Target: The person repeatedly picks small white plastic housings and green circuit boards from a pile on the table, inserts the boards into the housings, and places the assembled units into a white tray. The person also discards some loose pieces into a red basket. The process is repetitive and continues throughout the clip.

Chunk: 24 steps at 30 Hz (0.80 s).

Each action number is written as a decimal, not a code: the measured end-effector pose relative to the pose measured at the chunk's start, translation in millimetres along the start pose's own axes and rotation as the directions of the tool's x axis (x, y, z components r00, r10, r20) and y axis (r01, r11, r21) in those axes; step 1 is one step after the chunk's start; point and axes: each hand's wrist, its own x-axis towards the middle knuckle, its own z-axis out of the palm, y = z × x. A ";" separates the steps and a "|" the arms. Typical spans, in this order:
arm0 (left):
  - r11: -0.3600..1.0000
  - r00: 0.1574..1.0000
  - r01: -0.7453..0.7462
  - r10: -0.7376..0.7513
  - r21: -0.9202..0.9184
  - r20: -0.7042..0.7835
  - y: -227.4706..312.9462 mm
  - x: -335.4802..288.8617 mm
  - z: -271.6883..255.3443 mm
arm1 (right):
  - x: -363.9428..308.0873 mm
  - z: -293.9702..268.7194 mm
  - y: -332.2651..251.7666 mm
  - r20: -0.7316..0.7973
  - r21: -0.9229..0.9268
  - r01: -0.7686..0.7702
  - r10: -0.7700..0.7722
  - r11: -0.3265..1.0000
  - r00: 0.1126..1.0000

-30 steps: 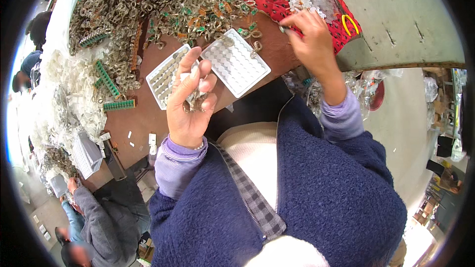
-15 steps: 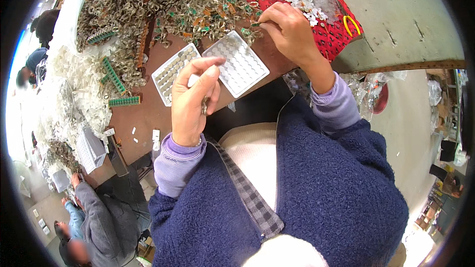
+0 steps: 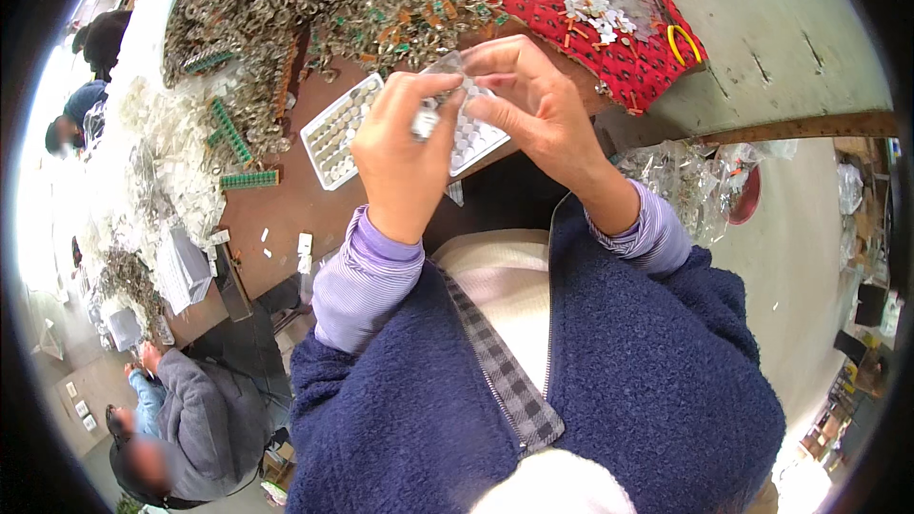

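Over the white trays, my left hand and my right hand come together, fingers bent inward. A small clear plastic piece, perhaps a bag, shows between their fingertips, with my left fingers closed around it. Something small and white shows inside my left hand, too blurred to name. My right thumb and fingers are curled in a pinch; what they hold is hidden. Behind my left hand lies a white tray of round button cells. A second white tray with round pockets is largely covered by my hands.
Heaped green and orange circuit-board strips with metal loops fill the far table. White plastic pieces pile up at left. A red patterned cloth at far right bears white scraps and yellow-handled tool. A co-worker in grey sits lower left.
My right hand has come left from the edge of the strip heap with its small piece and met my left hand. My left hand has turned over and moved slightly right.
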 end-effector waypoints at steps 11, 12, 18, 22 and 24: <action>0.522 0.801 0.543 -0.557 -0.658 0.219 -13.9 -53.1 -72.6 | 1.9 47.9 -12.1 0.238 0.154 -0.187 0.147 0.970 0.960; 0.626 0.847 0.489 -0.507 -0.607 0.159 -13.9 -55.1 -73.7 | 2.4 47.0 -14.6 0.240 0.115 -0.157 0.126 0.981 0.963; 0.476 0.704 0.664 -0.657 -0.576 0.269 -15.0 -57.5 -79.3 | 0.1 45.9 -21.2 0.287 -0.150 0.045 -0.001 0.988 0.958; 0.495 0.735 0.644 -0.612 -0.583 0.292 -16.8 -56.2 -72.8 | 0.2 32.2 -17.5 0.301 -0.267 0.188 -0.104 0.945 0.948; 0.424 0.698 0.669 -0.641 -0.611 0.320 -15.7 -55.1 -68.5 | 0.5 26.6 -14.0 0.286 -0.261 0.175 -0.097 0.949 0.953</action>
